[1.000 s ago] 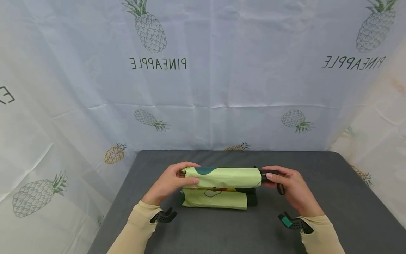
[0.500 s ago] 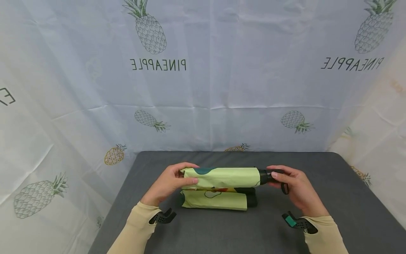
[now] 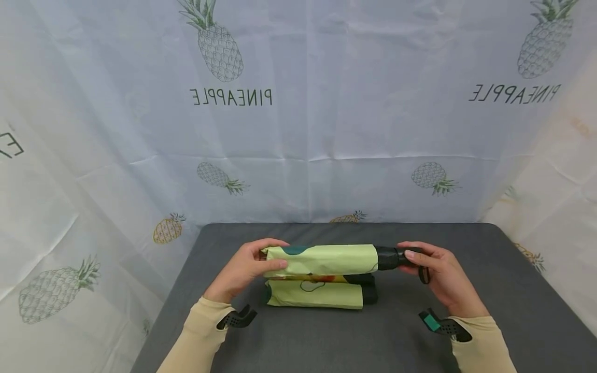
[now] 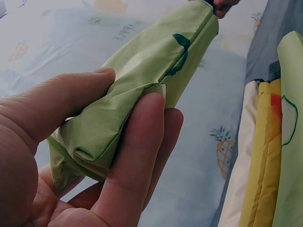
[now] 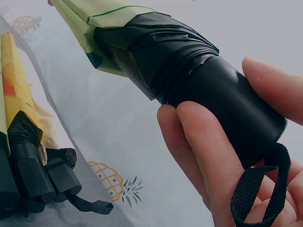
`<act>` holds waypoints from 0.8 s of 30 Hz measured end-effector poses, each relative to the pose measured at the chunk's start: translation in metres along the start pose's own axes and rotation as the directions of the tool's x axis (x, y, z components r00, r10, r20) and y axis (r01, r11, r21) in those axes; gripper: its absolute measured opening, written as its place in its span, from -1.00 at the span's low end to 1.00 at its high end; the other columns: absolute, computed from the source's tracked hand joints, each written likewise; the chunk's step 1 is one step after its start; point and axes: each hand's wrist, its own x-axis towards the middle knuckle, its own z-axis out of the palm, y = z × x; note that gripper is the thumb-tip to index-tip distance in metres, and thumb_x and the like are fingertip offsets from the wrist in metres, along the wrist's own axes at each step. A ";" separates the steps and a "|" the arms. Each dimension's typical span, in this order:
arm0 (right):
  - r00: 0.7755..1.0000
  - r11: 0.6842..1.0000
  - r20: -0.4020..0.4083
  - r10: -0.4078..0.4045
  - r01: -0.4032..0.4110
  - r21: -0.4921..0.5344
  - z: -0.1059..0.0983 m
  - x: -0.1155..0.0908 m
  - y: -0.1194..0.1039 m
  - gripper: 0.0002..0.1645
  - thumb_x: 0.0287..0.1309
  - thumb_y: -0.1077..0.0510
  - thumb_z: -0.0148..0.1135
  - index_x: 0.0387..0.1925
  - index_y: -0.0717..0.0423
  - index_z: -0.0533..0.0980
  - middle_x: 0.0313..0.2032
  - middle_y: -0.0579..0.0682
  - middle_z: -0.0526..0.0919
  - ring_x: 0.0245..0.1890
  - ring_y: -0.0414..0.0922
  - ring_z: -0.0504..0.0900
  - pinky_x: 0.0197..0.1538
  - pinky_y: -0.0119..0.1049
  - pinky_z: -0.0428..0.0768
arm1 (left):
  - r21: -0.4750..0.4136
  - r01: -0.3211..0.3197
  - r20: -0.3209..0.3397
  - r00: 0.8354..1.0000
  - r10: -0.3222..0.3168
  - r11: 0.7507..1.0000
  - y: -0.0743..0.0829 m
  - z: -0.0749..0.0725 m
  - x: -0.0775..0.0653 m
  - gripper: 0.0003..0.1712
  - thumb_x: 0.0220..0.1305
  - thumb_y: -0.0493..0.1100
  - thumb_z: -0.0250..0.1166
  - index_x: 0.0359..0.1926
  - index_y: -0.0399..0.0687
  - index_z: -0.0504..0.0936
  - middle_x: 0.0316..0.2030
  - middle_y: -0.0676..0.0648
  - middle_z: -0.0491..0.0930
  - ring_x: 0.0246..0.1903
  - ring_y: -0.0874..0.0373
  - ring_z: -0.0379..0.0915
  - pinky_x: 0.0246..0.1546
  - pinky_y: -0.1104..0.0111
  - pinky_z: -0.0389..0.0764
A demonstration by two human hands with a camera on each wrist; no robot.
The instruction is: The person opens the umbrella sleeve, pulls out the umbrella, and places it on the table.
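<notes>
Level above the table hangs a folded umbrella [image 3: 387, 258] in a light green fabric cover [image 3: 340, 260]. My left hand [image 3: 238, 272] pinches the cover's left end between thumb and fingers. At the other end my right hand [image 3: 440, 277] grips the black handle [image 5: 232, 109], its wrist strap [image 5: 265, 189] looping down by the palm. Black folded cloth shows between cover and handle. Just below lies a second green-covered umbrella [image 3: 322, 295]. Behind that one are a yellow-covered umbrella [image 4: 262, 161] and a cream one [image 4: 241, 151], mostly hidden in the head view.
The dark grey table [image 3: 308, 342] stands against a pale curtain [image 3: 308, 124] printed with pineapples. In the right wrist view, black handles [image 5: 35, 177] of the lying umbrellas sit side by side, and a strap [image 5: 94, 205] trails from one.
My right hand has moved right with the handle, while my left hand has shifted slightly left with the cover. More black now shows between the cover and my right hand. The lying umbrellas stayed put.
</notes>
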 end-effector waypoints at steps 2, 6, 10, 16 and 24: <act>1.000 1.000 -0.002 0.007 -0.007 0.003 -0.001 -0.001 0.000 -0.62 0.62 0.17 0.20 0.34 0.08 0.65 0.12 -0.26 0.65 0.01 -0.22 0.82 0.10 -0.33 0.81 | -0.001 0.006 -0.002 1.000 -0.006 1.000 0.000 0.000 -0.001 -0.44 0.31 0.05 0.60 0.31 0.32 0.71 -0.40 -0.03 0.52 -0.46 0.14 0.30 -0.30 0.29 0.59; 1.000 1.000 0.005 -0.014 0.014 0.010 -0.004 -0.002 0.001 -0.62 0.63 0.20 0.18 0.33 0.10 0.66 0.13 -0.28 0.65 0.02 -0.22 0.80 0.11 -0.31 0.82 | -0.005 0.009 -0.007 1.000 -0.009 1.000 -0.001 -0.002 -0.001 -0.44 0.32 0.05 0.59 0.32 0.32 0.70 -0.41 -0.03 0.49 -0.45 0.13 0.29 -0.30 0.29 0.59; 0.999 0.999 0.013 -0.036 0.035 0.034 -0.007 -0.002 0.001 -0.63 0.63 0.24 0.14 0.30 0.08 0.68 0.14 -0.29 0.65 0.05 -0.23 0.76 0.11 -0.29 0.82 | -0.001 0.009 -0.008 1.000 -0.009 1.000 -0.001 -0.003 0.000 -0.42 0.32 0.05 0.58 0.34 0.27 0.69 -0.43 -0.02 0.46 -0.45 0.13 0.27 -0.31 0.29 0.56; 1.000 0.998 0.005 -0.012 0.012 0.056 -0.011 -0.003 0.001 -0.64 0.64 0.23 0.14 0.28 0.03 0.70 0.13 -0.26 0.65 0.05 -0.22 0.77 0.11 -0.29 0.82 | -0.013 0.026 0.005 1.000 -0.026 1.000 0.000 -0.003 0.001 -0.42 0.32 0.04 0.58 0.33 0.21 0.70 -0.43 -0.01 0.49 -0.45 0.14 0.29 -0.31 0.30 0.55; 1.000 0.999 -0.017 0.011 -0.011 0.036 -0.015 -0.004 -0.001 -0.65 0.64 0.19 0.15 0.27 -0.03 0.70 0.11 -0.28 0.67 0.04 -0.22 0.78 0.11 -0.30 0.82 | -0.008 0.022 0.006 1.000 -0.022 1.000 -0.002 -0.003 0.002 -0.43 0.33 0.03 0.58 0.33 0.22 0.70 -0.39 -0.02 0.55 -0.45 0.15 0.32 -0.32 0.30 0.57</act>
